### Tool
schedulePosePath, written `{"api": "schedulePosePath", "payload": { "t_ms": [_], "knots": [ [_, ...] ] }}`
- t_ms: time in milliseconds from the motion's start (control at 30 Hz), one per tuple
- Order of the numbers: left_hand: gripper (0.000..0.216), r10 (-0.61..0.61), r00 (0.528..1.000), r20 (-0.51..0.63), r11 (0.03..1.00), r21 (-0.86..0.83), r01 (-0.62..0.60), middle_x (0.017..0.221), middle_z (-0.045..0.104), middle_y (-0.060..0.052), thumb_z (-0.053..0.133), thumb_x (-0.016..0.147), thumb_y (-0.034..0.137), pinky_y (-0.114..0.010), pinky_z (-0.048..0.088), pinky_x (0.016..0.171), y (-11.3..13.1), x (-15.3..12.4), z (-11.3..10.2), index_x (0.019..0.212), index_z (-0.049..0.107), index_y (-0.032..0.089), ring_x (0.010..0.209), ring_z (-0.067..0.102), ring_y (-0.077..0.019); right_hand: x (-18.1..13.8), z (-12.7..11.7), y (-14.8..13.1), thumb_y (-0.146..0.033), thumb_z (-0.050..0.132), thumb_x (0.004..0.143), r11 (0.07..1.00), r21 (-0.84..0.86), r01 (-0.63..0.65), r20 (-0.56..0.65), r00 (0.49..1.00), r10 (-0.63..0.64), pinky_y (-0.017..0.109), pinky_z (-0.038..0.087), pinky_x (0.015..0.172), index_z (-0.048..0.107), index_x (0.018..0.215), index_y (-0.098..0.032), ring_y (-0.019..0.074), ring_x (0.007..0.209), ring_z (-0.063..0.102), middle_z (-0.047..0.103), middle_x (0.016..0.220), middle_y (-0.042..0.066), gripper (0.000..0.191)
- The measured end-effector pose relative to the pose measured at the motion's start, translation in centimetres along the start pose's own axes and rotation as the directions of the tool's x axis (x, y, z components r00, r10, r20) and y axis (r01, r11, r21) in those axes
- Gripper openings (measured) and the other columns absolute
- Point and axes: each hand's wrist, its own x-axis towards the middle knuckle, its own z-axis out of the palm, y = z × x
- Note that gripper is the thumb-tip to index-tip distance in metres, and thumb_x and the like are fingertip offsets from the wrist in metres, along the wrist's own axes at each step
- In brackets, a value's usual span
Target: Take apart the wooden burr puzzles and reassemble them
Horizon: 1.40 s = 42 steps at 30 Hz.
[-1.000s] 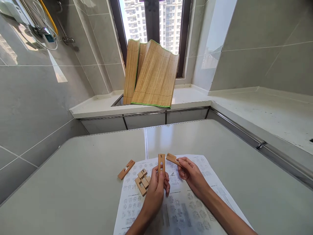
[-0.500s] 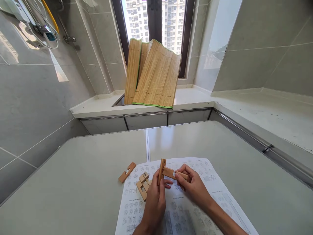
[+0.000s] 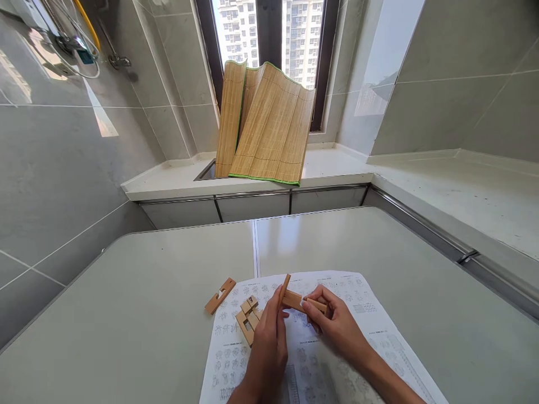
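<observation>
My left hand (image 3: 269, 331) is closed round an upright slotted wooden piece (image 3: 283, 289). A second flat wooden piece (image 3: 295, 301) is pinched in my right hand (image 3: 332, 321), its end pushed against or into the upright one. Both hands hover over a printed paper sheet (image 3: 362, 314) on the grey table (image 3: 147, 325). Just left of my left hand, several loose wooden pieces (image 3: 247, 317) lie in a small pile on the sheet. One more notched wooden piece (image 3: 219, 295) lies alone on the table, left of the sheet.
A folded bamboo mat (image 3: 265, 129) leans against the window on a white counter (image 3: 328, 165) behind the table. The counter continues along the right side (image 3: 484, 196). Tiled walls close in left and right. Pipes and cables (image 3: 76, 45) hang at top left.
My right hand brought its flat piece leftward to the upright piece, and the two now meet. The left hand turned its piece edge-on. Both hands dropped slightly toward the sheet.
</observation>
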Motion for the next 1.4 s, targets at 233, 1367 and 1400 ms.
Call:
{"api": "schedulePosePath", "payload": {
  "t_ms": [233,1367,1400],
  "knots": [
    [0.047,0.030,1.000,0.005,1.000,0.005,-0.030,0.147,0.058,-0.008,0.039,0.104,0.036,-0.042,0.056,0.100,-0.7,0.0,0.1,0.151,0.044,0.030,0.102,0.070,-0.0221,-0.1,0.3,0.0,-0.064,0.068,0.085,1.000,0.014,-0.008,-0.025,1.000,0.008,0.027,0.041,0.054,0.051,0.082,-0.024,0.0128,0.054,0.049,0.058,0.064,-0.004,0.044],
    [0.049,0.109,0.994,0.005,0.991,0.072,-0.109,0.136,0.067,-0.008,0.036,0.105,0.028,-0.042,0.055,0.101,0.0,0.5,-0.6,0.154,0.040,0.029,0.111,0.070,-0.0235,0.3,0.2,-0.4,-0.057,0.067,0.089,0.990,0.138,-0.025,0.079,0.997,0.015,0.031,0.049,0.062,0.063,0.093,-0.021,0.0149,0.059,0.058,0.066,0.071,0.001,0.037],
    [0.049,0.093,0.996,-0.014,0.992,0.088,-0.091,0.135,0.067,-0.008,0.036,0.105,0.028,-0.042,0.055,0.101,0.1,0.6,-0.8,0.154,0.040,0.029,0.111,0.069,-0.0237,0.3,0.2,-0.6,-0.057,0.065,0.091,0.984,0.171,-0.039,0.116,0.993,0.019,0.031,0.050,0.063,0.064,0.099,-0.021,0.0154,0.061,0.059,0.067,0.074,0.002,0.038]
  ]
}}
